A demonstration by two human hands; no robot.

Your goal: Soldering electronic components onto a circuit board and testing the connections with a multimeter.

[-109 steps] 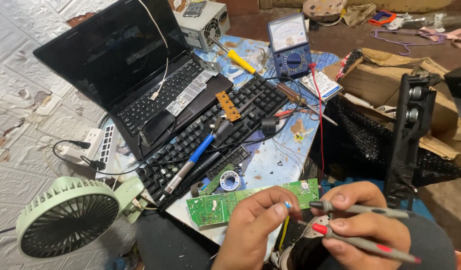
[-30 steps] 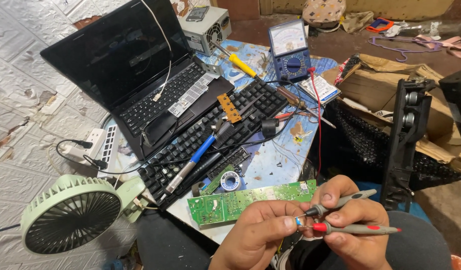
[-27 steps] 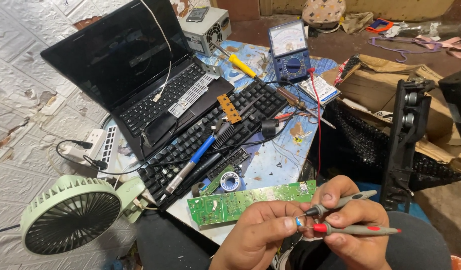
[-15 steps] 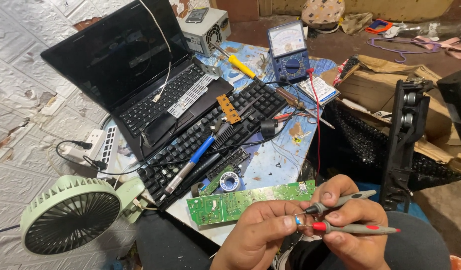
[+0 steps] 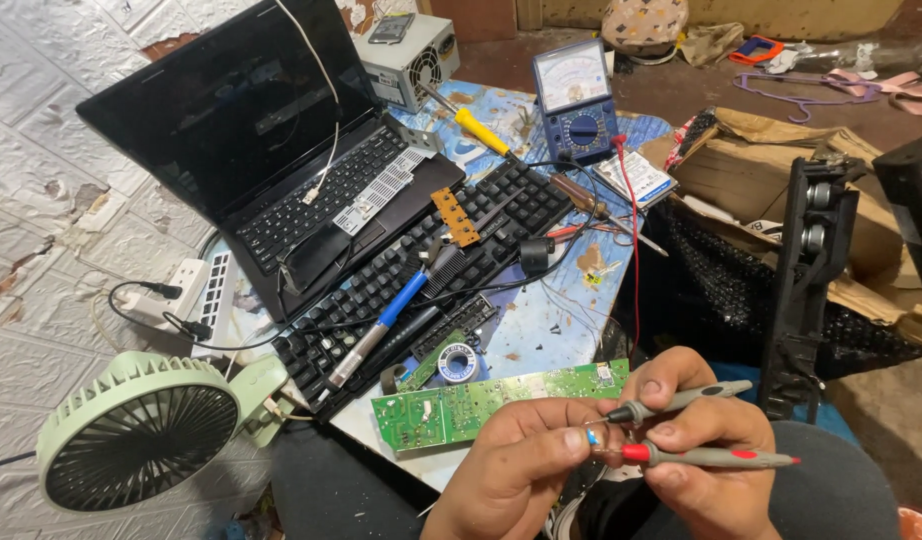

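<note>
My left hand pinches a tiny blue component between thumb and fingers at the bottom centre. My right hand grips two grey test probes, one with a black collar and one with a red collar, their tips touching the small component. The red lead runs up to a blue analogue multimeter at the back of the table. A green circuit board lies on the table edge just left of my hands.
An open black laptop, a black keyboard with a soldering iron on it, a solder spool, a yellow screwdriver, a power supply box, a pale green fan, a power strip and a cardboard box surround me.
Since the oldest frame my hands have drawn together and the probes have tilted from steep to nearly level. Over the last second nothing visibly moves.
</note>
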